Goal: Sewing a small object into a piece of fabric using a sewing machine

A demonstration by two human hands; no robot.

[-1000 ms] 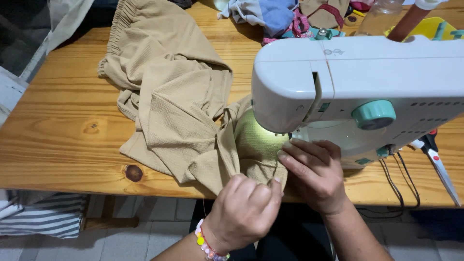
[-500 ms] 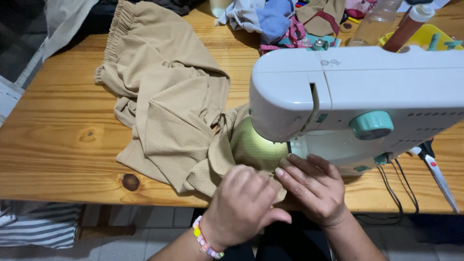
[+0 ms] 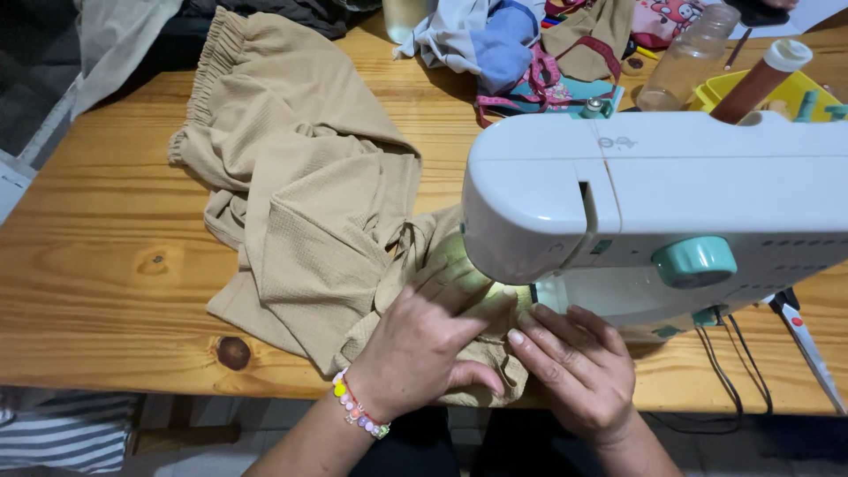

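Basically everything sits around the white sewing machine [image 3: 671, 203] with teal knobs, standing on the right part of the wooden table [image 3: 97, 265]. Left hand [image 3: 424, 344] lies flat, palm down, fingers spread loosely, pressing on the tan fabric [image 3: 309, 212] just in front of the machine's left end, fingertips reaching toward the lit spot under the machine head; it presses rather than grips. A beaded bracelet [image 3: 358, 411] circles that wrist. Right hand [image 3: 574, 371] is directly below the machine's front, fingers extended and resting on the same cloth edge, tips touching or almost touching the left hand's fingers; open, not clenched, pinning the cloth down. The tan fabric is a crumpled garment with a gathered elastic band at its far end, spreading away from the machine to the left and back; its near corner runs under both hands and under the machine head. Needle area is hidden by the machine body, so cannot tell exactly where the cloth meets it. Behind the machine: a pile of coloured cloth pieces [image 3: 521, 53], a clear jar [image 3: 689, 57], a yellow tray [image 3: 786, 88] with a brown bottle [image 3: 760, 79] with a white cap. Right of the machine, near the table edge, a red-and-white tool [image 3: 804, 340] lies beside black cables [image 3: 733, 362] that hang off the front.
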